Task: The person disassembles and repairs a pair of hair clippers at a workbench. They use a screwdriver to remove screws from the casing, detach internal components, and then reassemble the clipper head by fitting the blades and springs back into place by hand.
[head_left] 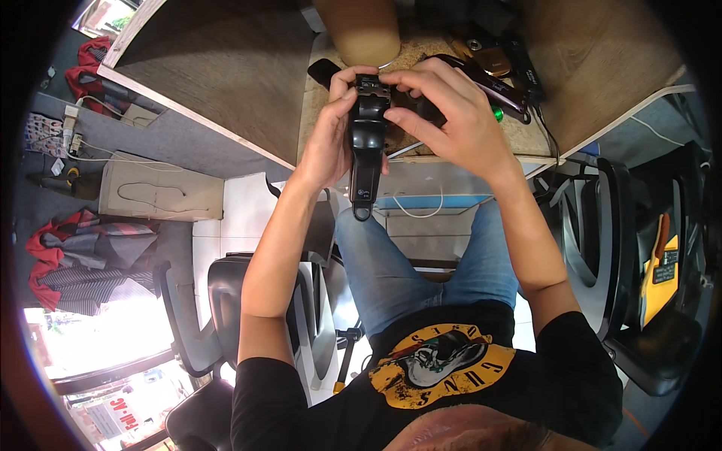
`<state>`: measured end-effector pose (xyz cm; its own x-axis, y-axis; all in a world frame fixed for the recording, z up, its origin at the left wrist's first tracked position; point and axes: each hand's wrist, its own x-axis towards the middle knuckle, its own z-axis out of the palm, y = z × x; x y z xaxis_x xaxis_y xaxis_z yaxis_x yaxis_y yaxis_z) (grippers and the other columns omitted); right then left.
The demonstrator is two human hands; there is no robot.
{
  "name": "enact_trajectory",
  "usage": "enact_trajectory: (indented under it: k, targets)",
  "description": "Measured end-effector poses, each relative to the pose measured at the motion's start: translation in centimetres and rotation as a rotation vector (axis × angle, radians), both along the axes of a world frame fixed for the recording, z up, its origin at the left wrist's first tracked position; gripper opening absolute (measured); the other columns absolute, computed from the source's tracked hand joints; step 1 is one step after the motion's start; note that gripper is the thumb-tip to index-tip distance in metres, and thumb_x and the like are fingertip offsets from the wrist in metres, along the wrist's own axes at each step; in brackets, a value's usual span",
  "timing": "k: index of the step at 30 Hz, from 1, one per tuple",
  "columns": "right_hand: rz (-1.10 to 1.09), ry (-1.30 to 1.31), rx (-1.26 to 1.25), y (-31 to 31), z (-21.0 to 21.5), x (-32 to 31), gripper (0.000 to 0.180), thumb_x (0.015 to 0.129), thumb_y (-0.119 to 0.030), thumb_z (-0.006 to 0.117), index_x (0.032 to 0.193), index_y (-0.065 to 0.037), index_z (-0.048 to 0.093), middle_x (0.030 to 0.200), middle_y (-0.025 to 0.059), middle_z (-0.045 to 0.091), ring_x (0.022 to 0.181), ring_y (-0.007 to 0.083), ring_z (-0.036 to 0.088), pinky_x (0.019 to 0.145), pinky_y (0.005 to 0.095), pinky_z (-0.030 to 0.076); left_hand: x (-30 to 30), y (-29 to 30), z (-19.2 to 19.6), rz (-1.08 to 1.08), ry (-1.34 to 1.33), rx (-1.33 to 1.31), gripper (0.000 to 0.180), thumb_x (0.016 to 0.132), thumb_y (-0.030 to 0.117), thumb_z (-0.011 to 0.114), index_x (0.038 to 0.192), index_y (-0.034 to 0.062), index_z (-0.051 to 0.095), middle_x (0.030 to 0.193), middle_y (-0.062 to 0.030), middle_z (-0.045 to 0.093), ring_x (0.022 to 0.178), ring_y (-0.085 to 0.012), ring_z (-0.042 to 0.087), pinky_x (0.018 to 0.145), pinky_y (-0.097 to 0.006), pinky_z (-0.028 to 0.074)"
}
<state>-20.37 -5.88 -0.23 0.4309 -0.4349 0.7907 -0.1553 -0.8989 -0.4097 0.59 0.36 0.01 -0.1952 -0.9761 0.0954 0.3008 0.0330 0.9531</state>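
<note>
A black hair clipper (pixel 368 143) is held over the front edge of the wooden shelf, its blade end pointing away from me and its hanging loop toward me. My left hand (pixel 331 135) wraps round its left side, with fingers curled under the body and the thumb near the blade end. At the top, my right hand (pixel 451 113) has its index fingertip against the right corner of the blade end. The right thumb touches or nearly touches the clipper's right side. Whether those right fingers pinch a small part cannot be made out.
On the shelf (pixel 526 139) lie another clipper (pixel 492 92) with a cord, a small green item (pixel 497 113) and a tan cylinder (pixel 365 34). Wooden side panels (pixel 203 68) flank it. Black chairs (pixel 233 293) stand at both sides. A cardboard box (pixel 162 192) is at left.
</note>
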Motion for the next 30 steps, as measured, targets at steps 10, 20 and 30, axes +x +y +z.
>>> enact_trajectory:
  k: [10, 20, 30]
  targets:
    - [0.071, -0.059, 0.144, 0.6, 0.1, 1.2, 0.025, 0.095, -0.017, 0.082, 0.112, -0.002, 0.072, 0.1, 0.0083, 0.069, 0.087, 0.0234, 0.072, 0.077, 0.0369, 0.058, 0.1, 0.0, -0.3, 0.008, -0.075, 0.018, 0.054, 0.115, 0.055, 0.039, 0.151, 0.0146, 0.042, 0.126, -0.0126, 0.057, 0.093, -0.0207, 0.07, 0.051, -0.039, 0.066]
    - [0.041, -0.092, 0.258, 1.3, 0.2, 2.1, 0.02, 0.096, -0.014, 0.081, 0.108, 0.0, 0.071, 0.093, 0.0089, 0.067, 0.083, 0.0237, 0.072, 0.072, 0.0368, 0.056, 0.1, 0.1, -0.3, 0.067, -0.144, 0.04, 0.059, 0.115, 0.062, 0.034, 0.147, 0.0137, 0.046, 0.12, -0.0135, 0.061, 0.066, -0.0209, 0.068, 0.047, -0.036, 0.063]
    - [0.04, -0.116, 0.117, 1.2, -0.4, 2.3, 0.019, 0.094, -0.011, 0.082, 0.106, 0.0, 0.07, 0.093, 0.0101, 0.068, 0.081, 0.0257, 0.075, 0.069, 0.0391, 0.058, -0.2, 0.2, -0.4, 0.1, -0.148, 0.056, 0.063, 0.114, 0.066, 0.029, 0.145, 0.0138, 0.047, 0.112, -0.0142, 0.065, 0.062, -0.0228, 0.069, 0.045, -0.034, 0.06]
